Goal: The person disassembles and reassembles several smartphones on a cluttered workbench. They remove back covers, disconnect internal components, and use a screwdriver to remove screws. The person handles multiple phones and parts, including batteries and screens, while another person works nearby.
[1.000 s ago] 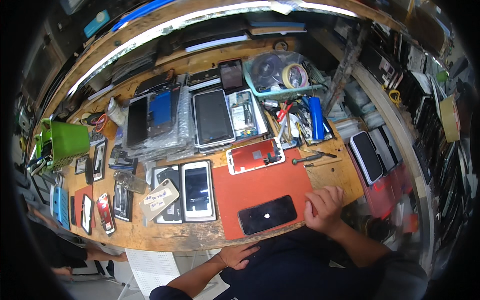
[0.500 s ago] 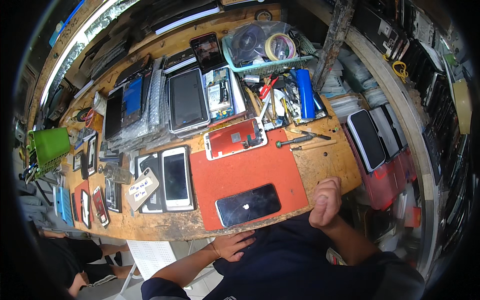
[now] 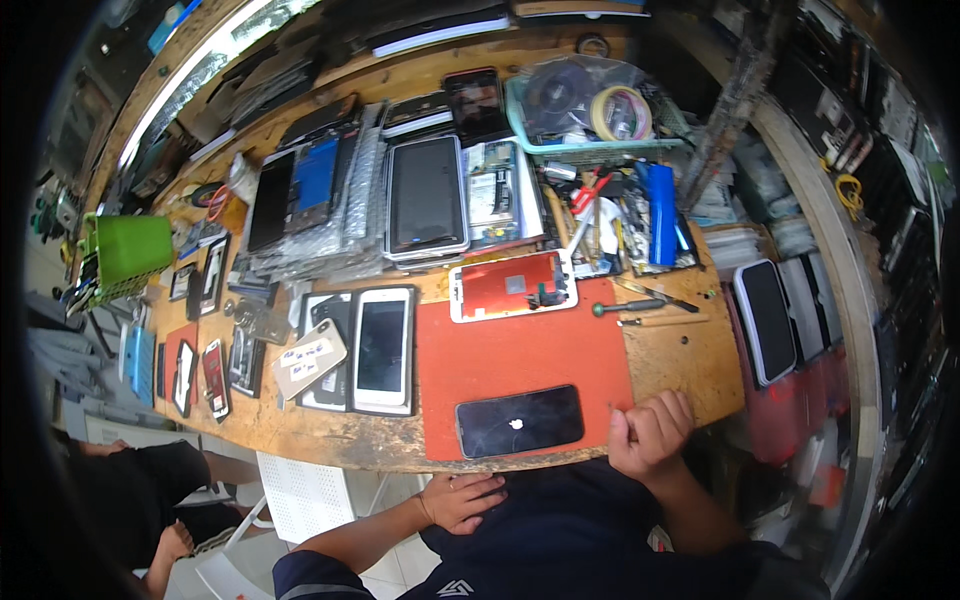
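In the head view, a worn wooden bench curves across, bearing a red-orange mat. A phone, dark screen up, lies on the mat's near part. The right hand is curled into a loose fist at the bench edge, just beside the mat; the left hand lies flat below that edge on dark clothing, fingers slightly spread. Farther back are a tablet and a teal basket. At lower left, a white perforated chair stands near a seated person.
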The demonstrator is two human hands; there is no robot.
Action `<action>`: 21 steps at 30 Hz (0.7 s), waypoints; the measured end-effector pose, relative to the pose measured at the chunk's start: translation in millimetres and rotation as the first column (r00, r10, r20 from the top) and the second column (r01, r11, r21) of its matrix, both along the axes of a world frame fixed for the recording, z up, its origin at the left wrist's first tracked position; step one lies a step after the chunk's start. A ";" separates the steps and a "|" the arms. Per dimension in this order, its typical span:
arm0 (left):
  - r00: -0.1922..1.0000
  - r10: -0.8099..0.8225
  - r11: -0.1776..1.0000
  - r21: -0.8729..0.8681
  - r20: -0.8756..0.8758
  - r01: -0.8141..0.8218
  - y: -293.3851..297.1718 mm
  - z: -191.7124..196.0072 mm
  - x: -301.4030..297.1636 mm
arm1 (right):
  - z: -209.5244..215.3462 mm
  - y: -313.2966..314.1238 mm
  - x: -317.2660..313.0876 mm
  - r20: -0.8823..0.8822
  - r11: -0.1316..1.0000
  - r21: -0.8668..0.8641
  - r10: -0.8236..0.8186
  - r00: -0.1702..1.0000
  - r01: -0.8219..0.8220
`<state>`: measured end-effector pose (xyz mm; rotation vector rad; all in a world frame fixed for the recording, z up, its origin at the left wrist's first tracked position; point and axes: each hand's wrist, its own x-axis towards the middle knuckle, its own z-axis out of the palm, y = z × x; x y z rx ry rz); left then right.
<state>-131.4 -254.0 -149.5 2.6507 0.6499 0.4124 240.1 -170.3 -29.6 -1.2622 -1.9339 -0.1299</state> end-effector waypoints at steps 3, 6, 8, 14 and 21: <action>0.997 0.082 0.994 0.078 0.005 -0.082 -16.3 1.1 -8.1 | -1.7 0.0 -1.1 0.005 1.000 -0.003 0.001 1.000 -0.001; 0.981 0.190 0.982 0.026 -0.030 -0.189 -27.3 -4.6 -14.2 | -2.7 -1.0 0.3 0.038 0.999 -0.038 -0.001 0.999 0.003; 0.977 0.209 0.978 -0.004 -0.033 -0.209 -30.7 -10.2 -17.6 | -3.0 -0.7 2.8 -0.007 0.996 -0.079 0.047 0.999 -0.048; 0.989 0.128 0.992 -0.027 0.076 -0.127 -21.2 -29.6 -22.2 | -4.3 2.1 0.4 0.042 0.994 -0.109 0.023 0.999 -0.018; 0.962 -0.091 0.960 -0.235 0.259 0.154 17.2 -55.4 -1.3 | 1.1 1.7 -10.9 0.098 0.983 -0.150 -0.092 0.991 0.106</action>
